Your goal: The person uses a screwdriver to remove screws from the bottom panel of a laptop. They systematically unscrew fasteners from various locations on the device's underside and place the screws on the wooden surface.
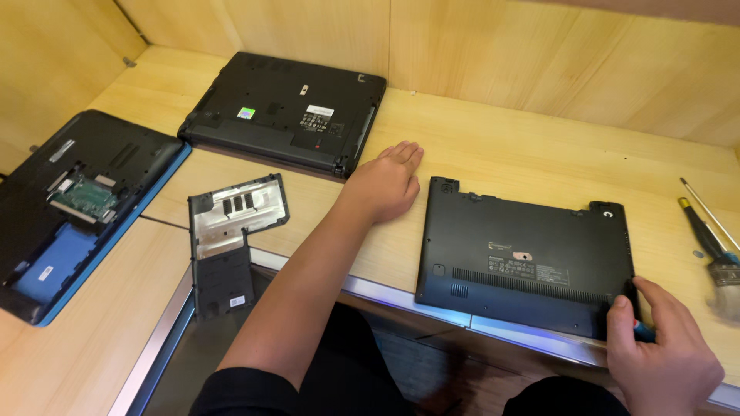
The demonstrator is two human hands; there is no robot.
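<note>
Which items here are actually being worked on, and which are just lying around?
In hand:
- small black laptop, underside up
- right hand at its near right corner, holding a blue-handled tool
- left hand flat on the desk

Lying about:
- black laptop
- opened blue-edged laptop
- loose cover panel
- brush

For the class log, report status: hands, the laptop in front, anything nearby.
Left hand flat on desk, empty. Right hand at black laptop corner, gripping a blue-handled tool. Brush to the right.
</note>
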